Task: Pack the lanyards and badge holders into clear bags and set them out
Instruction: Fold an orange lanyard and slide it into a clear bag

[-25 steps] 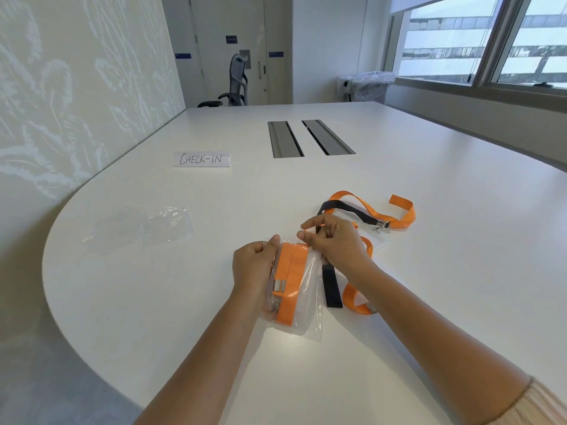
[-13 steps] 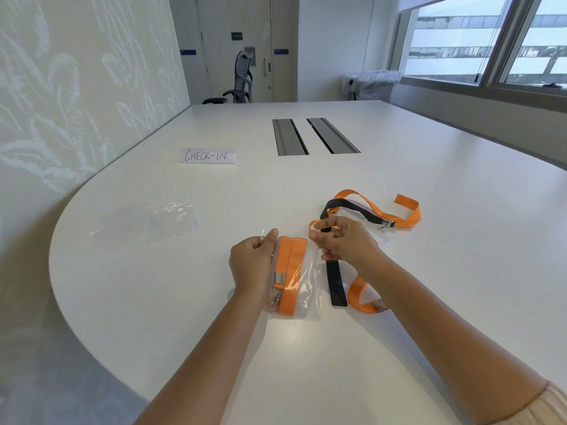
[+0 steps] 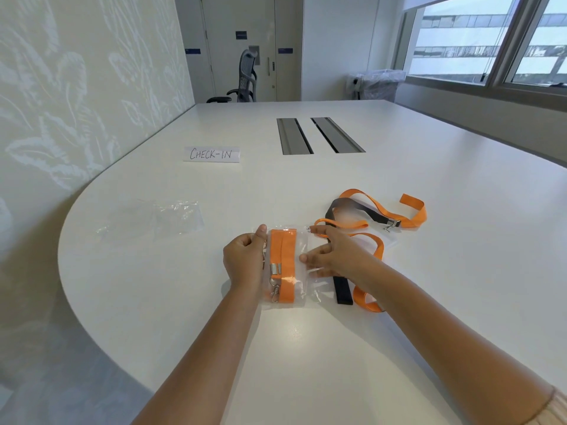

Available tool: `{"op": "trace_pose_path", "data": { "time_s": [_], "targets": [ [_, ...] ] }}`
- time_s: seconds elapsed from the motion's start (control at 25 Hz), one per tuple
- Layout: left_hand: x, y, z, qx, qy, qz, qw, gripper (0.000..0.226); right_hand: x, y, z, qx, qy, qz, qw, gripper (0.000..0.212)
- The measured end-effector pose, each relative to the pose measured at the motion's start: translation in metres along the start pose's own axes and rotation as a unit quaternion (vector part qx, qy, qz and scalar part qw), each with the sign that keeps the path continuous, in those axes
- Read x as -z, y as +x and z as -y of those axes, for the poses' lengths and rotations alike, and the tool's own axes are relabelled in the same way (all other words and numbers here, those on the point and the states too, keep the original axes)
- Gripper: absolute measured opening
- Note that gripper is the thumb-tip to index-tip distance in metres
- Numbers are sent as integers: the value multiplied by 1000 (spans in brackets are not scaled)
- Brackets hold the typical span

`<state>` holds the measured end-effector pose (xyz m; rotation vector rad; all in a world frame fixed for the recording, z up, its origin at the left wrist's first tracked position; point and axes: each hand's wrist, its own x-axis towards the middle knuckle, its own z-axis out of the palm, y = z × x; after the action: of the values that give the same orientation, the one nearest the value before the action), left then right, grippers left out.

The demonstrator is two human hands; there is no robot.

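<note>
A clear bag [image 3: 302,262] lies on the white table [image 3: 306,348] with a folded orange lanyard [image 3: 283,259] and its metal clip inside. My left hand [image 3: 245,262] grips the bag's left edge with curled fingers, thumb up at the top corner. My right hand [image 3: 334,256] lies on the bag's right side with straight fingers pressing it flat. To the right, loose orange lanyards [image 3: 411,216] and a black lanyard [image 3: 343,291] lie tangled, partly under my right hand and forearm. A clear badge holder [image 3: 383,240] shows under them.
Empty clear bags [image 3: 159,219] lie to the left near the table's curved edge. A paper sign reading CHECK-IN [image 3: 211,154] sits further back. Two grey cable slots [image 3: 319,134] are set in the table's middle. An office chair [image 3: 242,78] stands at the far end.
My right hand has let go of the bag's top edge, spread its fingers and come down flat on the bag's right side. My left hand keeps its grip.
</note>
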<state>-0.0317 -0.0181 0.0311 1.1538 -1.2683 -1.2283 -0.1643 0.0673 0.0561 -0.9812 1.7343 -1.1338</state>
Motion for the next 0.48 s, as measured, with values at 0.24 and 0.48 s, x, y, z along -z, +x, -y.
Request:
{"op": "trace_pose_path", "data": {
  "time_s": [0.24, 0.48],
  "targets": [
    [4, -3, -4, -99, 104, -61, 988, 23, -11, 6, -4, 24, 59, -69, 996, 55],
    [8, -3, -6, -285, 264, -65, 919, 36, -41, 19, 5, -1, 115, -61, 991, 48]
  ]
}}
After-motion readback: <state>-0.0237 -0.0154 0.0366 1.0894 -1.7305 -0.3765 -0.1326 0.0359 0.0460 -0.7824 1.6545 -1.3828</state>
